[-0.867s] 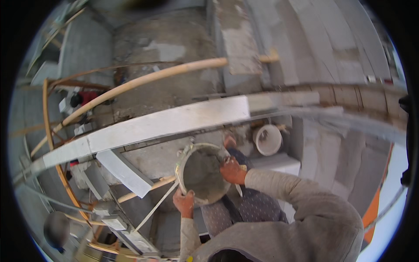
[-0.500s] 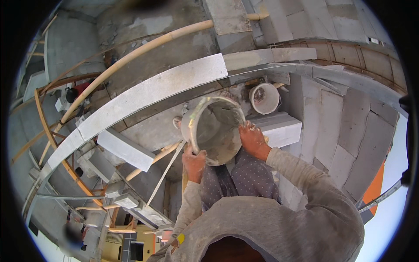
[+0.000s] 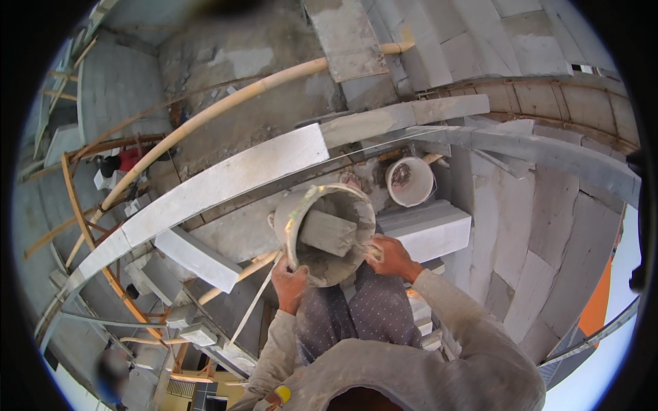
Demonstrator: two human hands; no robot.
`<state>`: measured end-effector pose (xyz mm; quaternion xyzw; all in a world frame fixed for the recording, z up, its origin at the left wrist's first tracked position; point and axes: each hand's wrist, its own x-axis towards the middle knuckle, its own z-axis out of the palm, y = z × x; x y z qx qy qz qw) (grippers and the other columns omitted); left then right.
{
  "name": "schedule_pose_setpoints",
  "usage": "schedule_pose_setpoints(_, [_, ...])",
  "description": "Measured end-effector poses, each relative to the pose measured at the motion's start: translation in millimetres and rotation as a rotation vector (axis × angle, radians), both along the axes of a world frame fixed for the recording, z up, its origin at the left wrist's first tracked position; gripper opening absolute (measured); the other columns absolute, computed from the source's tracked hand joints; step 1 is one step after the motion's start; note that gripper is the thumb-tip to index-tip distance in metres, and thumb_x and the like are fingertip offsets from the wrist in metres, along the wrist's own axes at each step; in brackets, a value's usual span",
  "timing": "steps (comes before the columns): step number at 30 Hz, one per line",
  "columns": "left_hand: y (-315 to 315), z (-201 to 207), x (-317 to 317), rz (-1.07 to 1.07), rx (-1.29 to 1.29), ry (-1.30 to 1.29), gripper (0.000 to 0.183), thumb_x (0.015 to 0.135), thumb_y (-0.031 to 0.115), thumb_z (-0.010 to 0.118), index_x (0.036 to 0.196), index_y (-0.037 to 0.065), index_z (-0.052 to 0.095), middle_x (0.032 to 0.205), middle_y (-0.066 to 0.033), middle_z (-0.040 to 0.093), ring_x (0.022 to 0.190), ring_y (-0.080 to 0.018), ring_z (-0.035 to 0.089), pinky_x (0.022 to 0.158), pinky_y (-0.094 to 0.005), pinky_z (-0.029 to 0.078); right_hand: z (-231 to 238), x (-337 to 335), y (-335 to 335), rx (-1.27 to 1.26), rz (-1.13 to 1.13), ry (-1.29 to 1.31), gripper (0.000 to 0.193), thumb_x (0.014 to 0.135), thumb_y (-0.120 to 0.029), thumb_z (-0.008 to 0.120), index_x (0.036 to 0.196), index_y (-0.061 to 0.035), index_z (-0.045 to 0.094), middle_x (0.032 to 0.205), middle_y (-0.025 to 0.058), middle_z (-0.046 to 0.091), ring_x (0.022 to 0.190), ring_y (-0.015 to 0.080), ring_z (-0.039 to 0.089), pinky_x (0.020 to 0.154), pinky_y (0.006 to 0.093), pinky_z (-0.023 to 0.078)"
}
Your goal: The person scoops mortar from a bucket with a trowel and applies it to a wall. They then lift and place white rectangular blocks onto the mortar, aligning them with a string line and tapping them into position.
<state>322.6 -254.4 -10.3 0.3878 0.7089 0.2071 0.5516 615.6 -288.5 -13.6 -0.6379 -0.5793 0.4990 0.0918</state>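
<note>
A mortar-smeared bucket [image 3: 286, 214] is tilted above my knees, its mouth toward me. My left hand [image 3: 290, 286] is closed on the bucket's near left rim, thumb up. A wide trowel [image 3: 330, 233], its blade coated in grey mortar, reaches inside the bucket. Its short handle is gripped in my right hand [image 3: 393, 259] at the right rim. Wet grey mortar lines the bucket's inner wall; how much lies at the bottom is hidden behind the blade.
A row of pale blocks [image 3: 226, 190] curves across in front. A second white bucket [image 3: 418, 172] stands beyond, near a stacked block [image 3: 433, 228] at right. Another block [image 3: 199, 260] lies left. Bamboo poles [image 3: 226, 94] cross the drop. Another person [image 3: 130, 159] is far left.
My right hand has moved from the bucket's right rim area lower, and the trowel blade now shows inside the bucket. The bucket sits a little lower and further left in view.
</note>
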Motion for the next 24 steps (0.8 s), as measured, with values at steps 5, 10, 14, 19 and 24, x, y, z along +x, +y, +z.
schedule_pose_setpoints(5, [-3, -11, 8, 0.080, -0.055, -0.016, 0.022, 0.070, 0.001, 0.065, 0.092, -0.004, 0.065, 0.076, -0.0010, 0.062, 0.067, -0.0089, 0.053, 0.063, -0.0272, 0.046, 24, 98, -14, 0.064, -0.098, 0.004, 0.031, 0.077, -0.015, 0.072, 0.105, -0.0033, 0.065, 0.093, 0.0193, 0.065, 0.088, 0.0411, 0.064, 0.077, 0.0438, 0.051])
schedule_pose_setpoints(10, [-16, -16, 19, 0.228, -0.137, -0.088, 0.024, 0.075, -0.002, 0.062, 0.098, -0.005, 0.067, 0.083, -0.0014, 0.065, 0.073, -0.0107, 0.057, 0.069, -0.0265, 0.048, 43, 235, -24, 0.181, -0.149, -0.232, 0.036, 0.069, -0.012, 0.068, 0.104, -0.0031, 0.064, 0.092, 0.0191, 0.065, 0.086, 0.0390, 0.065, 0.078, 0.0418, 0.051])
schedule_pose_setpoints(14, [-29, -31, 27, 0.281, -0.150, -0.074, 0.023, 0.081, -0.004, 0.059, 0.103, -0.005, 0.065, 0.089, -0.0040, 0.067, 0.073, -0.0118, 0.059, 0.067, -0.0274, 0.049, 22, 344, -30, 0.201, -0.116, -0.709, 0.036, 0.075, -0.021, 0.067, 0.107, -0.0035, 0.066, 0.093, 0.0199, 0.067, 0.088, 0.0396, 0.066, 0.080, 0.0427, 0.053])
schedule_pose_setpoints(19, [-44, -45, 37, 0.327, -0.255, -0.033, 0.026, 0.080, -0.003, 0.059, 0.106, -0.005, 0.066, 0.092, -0.0056, 0.068, 0.075, -0.0127, 0.061, 0.065, -0.0271, 0.049, -18, 457, -38, 0.178, 0.093, -0.886, 0.038, 0.076, -0.025, 0.071, 0.107, -0.0025, 0.065, 0.097, 0.0184, 0.066, 0.092, 0.0372, 0.065, 0.082, 0.0400, 0.052])
schedule_pose_setpoints(24, [-46, -46, 56, 0.407, -0.273, -0.051, 0.029, 0.076, -0.003, 0.061, 0.104, -0.006, 0.065, 0.091, -0.0042, 0.067, 0.079, -0.0134, 0.060, 0.074, -0.0282, 0.049, -37, 495, -24, 0.132, 0.074, -0.861, 0.038, 0.076, -0.023, 0.072, 0.107, -0.0023, 0.064, 0.099, 0.0176, 0.065, 0.095, 0.0358, 0.064, 0.084, 0.0391, 0.051])
